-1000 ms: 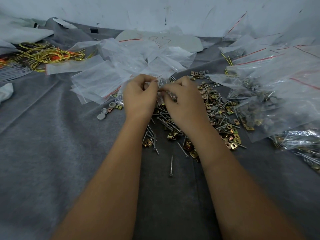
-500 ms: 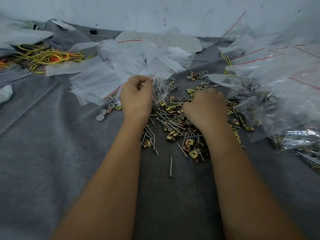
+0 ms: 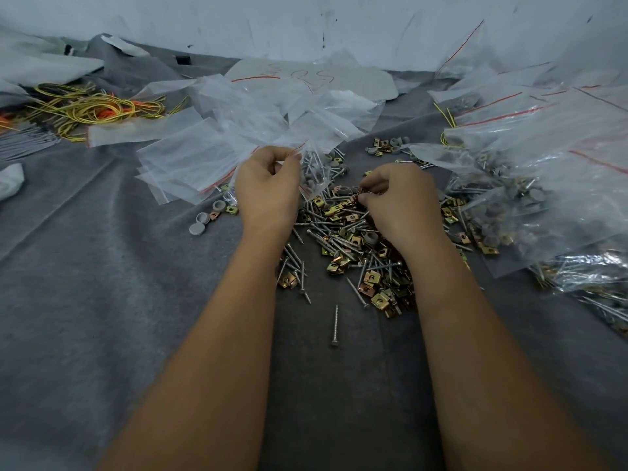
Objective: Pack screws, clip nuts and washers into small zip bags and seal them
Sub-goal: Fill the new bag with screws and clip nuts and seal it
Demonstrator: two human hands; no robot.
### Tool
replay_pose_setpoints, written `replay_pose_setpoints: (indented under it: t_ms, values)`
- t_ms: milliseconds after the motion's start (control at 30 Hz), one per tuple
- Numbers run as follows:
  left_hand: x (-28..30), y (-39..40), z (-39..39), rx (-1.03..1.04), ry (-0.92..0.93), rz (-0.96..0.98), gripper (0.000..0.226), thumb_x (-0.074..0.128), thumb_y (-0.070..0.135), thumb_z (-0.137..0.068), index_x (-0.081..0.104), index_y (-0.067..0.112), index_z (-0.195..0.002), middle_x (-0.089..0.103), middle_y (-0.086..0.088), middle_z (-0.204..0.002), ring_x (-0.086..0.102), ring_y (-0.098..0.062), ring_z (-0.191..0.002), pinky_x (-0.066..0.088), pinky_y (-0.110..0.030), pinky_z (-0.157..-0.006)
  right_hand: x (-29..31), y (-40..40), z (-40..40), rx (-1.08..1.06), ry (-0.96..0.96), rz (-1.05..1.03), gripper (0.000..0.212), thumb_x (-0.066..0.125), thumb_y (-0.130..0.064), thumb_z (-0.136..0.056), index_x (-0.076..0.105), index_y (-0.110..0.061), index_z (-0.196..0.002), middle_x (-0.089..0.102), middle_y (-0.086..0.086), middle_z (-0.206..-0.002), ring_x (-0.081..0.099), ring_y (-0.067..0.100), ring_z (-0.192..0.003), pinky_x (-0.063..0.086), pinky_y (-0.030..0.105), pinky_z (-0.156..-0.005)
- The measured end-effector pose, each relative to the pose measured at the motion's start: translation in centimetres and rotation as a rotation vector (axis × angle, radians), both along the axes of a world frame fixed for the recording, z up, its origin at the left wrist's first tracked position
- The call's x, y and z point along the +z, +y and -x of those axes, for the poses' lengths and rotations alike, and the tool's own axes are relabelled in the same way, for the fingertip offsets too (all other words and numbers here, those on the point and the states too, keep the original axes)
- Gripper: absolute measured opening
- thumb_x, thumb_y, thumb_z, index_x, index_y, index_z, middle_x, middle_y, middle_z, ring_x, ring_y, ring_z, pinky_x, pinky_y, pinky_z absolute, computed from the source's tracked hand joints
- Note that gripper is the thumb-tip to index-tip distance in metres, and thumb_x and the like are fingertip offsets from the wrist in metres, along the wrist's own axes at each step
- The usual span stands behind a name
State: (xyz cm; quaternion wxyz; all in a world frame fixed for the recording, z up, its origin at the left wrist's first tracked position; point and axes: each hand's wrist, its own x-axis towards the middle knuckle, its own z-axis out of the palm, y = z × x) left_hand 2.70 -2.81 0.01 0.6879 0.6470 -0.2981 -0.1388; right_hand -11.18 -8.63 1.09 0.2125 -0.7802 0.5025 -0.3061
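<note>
Left hand (image 3: 266,185) pinches small zip bag (image 3: 314,173) by its red-striped mouth, screws and grey washers inside. Bag hangs at far edge of hardware pile (image 3: 353,246). Right hand (image 3: 397,195) curled, fingertips pinching a clip nut (image 3: 356,197) on pile.

Grey felt-covered worktop (image 3: 102,300) carrying: loose heap of screws and clip nuts (image 3: 350,246) lying at centre; lone screw (image 3: 335,326) lying at 6 o'clock of it; empty zip bags (image 3: 210,144) spreading at 11 o'clock; filled bags (image 3: 543,171) piling at 3 o'clock; yellow wires (image 3: 85,110) tangling at 10 o'clock.
</note>
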Motion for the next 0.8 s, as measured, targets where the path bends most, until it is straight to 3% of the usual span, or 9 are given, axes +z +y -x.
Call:
replay_pose_setpoints:
  t_ms: [100, 167, 400, 533, 667, 800]
  values:
    - [0.05, 0.01, -0.01, 0.002, 0.0, 0.0, 0.016, 0.056, 0.008, -0.089, 0.069, 0.016, -0.082, 0.046, 0.005, -0.053, 0.035, -0.002, -0.038, 0.029, -0.016, -0.039, 0.13, -0.08, 0.13, -0.008, -0.075, 0.005, 0.012, 0.071, -0.016, -0.087, 0.073, -0.017, -0.099, 0.066, -0.006, -0.082, 0.059, 0.004, -0.068, 0.043, 0.016, -0.066]
    - [0.06, -0.02, -0.01, 0.004, 0.002, 0.0, 0.017, 0.056, 0.008, -0.089, 0.068, 0.017, -0.081, 0.046, 0.006, -0.052, 0.034, -0.001, -0.038, 0.028, -0.016, -0.04, 0.31, -0.13, 0.22, -0.011, -0.123, 0.001, 0.013, 0.072, -0.016, -0.086, 0.073, -0.016, -0.098, 0.065, -0.006, -0.08, 0.06, 0.006, -0.074, 0.045, 0.02, -0.071]
    - [0.11, -0.04, -0.02, -0.008, 0.029, -0.007, 0.018, 0.056, 0.009, -0.089, 0.068, 0.019, -0.08, 0.046, 0.008, -0.051, 0.038, -0.005, -0.041, 0.041, -0.027, -0.05, 0.43, -0.56, 0.61, -0.083, -0.279, -0.021, 0.014, 0.072, -0.017, -0.086, 0.073, -0.015, -0.1, 0.068, -0.002, -0.09, 0.064, 0.011, -0.086, 0.049, 0.021, -0.074]
    - [0.02, -0.05, 0.01, -0.011, 0.023, -0.003, 0.017, 0.056, 0.007, -0.089, 0.068, 0.016, -0.082, 0.047, 0.006, -0.053, 0.036, -0.002, -0.039, 0.034, -0.02, -0.044, 0.47, -0.49, 0.68, -0.085, -0.389, -0.118, 0.014, 0.074, -0.019, -0.084, 0.07, -0.019, -0.098, 0.068, -0.005, -0.091, 0.065, 0.009, -0.085, 0.056, 0.033, -0.075]
    - [0.02, -0.11, -0.04, -0.005, 0.014, 0.002, 0.016, 0.056, 0.008, -0.089, 0.069, 0.016, -0.083, 0.048, 0.007, -0.052, 0.036, -0.001, -0.038, 0.031, -0.017, -0.042, 0.66, -0.54, 0.65, -0.035, -0.522, -0.225, 0.025, 0.075, -0.009, -0.08, 0.066, -0.023, -0.098, 0.061, -0.013, -0.089, 0.059, -0.001, -0.084, 0.048, 0.021, -0.064]
    - [-0.03, -0.1, -0.09, -0.003, 0.007, -0.002, 0.016, 0.057, 0.009, -0.089, 0.07, 0.016, -0.084, 0.046, 0.009, -0.049, 0.036, -0.001, -0.037, 0.031, -0.016, -0.041, 0.59, -0.47, 0.56, 0.018, -0.538, -0.271, 0.034, 0.075, 0.002, -0.073, 0.066, -0.024, -0.093, 0.062, -0.007, -0.092, 0.061, 0.007, -0.091, 0.047, 0.02, -0.069]
